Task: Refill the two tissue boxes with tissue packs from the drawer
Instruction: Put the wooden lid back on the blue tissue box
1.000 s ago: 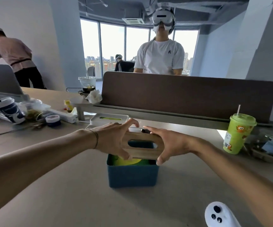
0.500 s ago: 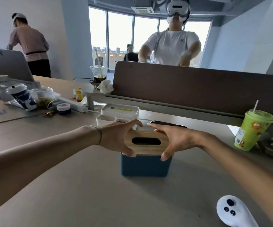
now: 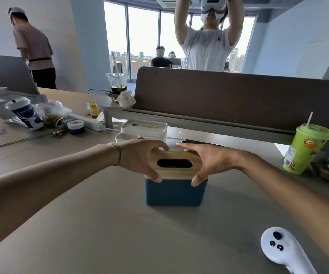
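Smooth wooden lid [image 3: 174, 165] with oval slot on my rounded blue box [image 3: 175, 192], my left hand [image 3: 140, 159] and right hand [image 3: 213, 161] curled around its ends, gripping it

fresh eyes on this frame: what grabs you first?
Dead centre, the left hand and right hand grip the wooden lid seated on the blue tissue box. Just behind stands a white tissue box. A green cup sits far right, and a white controller lies near the bottom right.

Both arms reach forward — left hand [image 3: 140, 158] and right hand [image 3: 211, 162] facing, fingers [image 3: 156, 177] curled in grip.
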Motion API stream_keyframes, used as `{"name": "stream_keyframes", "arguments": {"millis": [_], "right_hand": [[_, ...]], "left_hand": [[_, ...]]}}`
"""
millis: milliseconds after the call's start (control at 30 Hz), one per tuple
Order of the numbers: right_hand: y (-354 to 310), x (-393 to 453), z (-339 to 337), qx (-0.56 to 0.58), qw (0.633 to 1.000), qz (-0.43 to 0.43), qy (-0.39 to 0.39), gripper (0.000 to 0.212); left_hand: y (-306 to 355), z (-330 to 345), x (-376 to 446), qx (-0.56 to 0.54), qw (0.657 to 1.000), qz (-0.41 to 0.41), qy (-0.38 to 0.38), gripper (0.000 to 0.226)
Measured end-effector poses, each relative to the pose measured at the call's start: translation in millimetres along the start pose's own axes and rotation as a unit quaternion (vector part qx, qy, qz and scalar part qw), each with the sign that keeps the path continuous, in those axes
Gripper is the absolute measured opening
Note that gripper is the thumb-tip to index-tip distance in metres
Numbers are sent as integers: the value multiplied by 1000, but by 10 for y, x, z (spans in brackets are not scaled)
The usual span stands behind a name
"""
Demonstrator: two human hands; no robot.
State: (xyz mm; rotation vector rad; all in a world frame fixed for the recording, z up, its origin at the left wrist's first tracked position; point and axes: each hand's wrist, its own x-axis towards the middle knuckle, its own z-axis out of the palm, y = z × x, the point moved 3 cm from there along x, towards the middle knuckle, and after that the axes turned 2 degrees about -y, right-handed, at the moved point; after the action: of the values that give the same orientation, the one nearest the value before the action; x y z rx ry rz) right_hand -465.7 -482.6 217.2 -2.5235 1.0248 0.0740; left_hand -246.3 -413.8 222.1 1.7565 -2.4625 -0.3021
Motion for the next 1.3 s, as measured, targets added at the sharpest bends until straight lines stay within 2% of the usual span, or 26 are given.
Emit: {"name": "stream_keyframes", "arguments": {"millis": [167, 367, 567, 833, 1300], "right_hand": [[10, 3, -2, -10, 1000, -4, 3, 121], [-46, 7, -46, -27, 1000, -2, -6, 119], [-22, -9, -60, -15, 1000, 5, -17, 117], [-38, -11, -67, -28, 1000, -1, -12, 115], [-5, 23, -55, -39, 999, 5, -11, 103]], "left_hand": [[-6, -4, 16, 11, 1000, 8, -2, 85], [0, -3, 65, 46, 999, 5, -12, 89], [8, -2, 31, 25, 1000, 13, 2, 82], [-4, -6, 28, 9, 1000, 6, 3, 89], [50, -17, 37, 48, 999, 19, 16, 75]]}}
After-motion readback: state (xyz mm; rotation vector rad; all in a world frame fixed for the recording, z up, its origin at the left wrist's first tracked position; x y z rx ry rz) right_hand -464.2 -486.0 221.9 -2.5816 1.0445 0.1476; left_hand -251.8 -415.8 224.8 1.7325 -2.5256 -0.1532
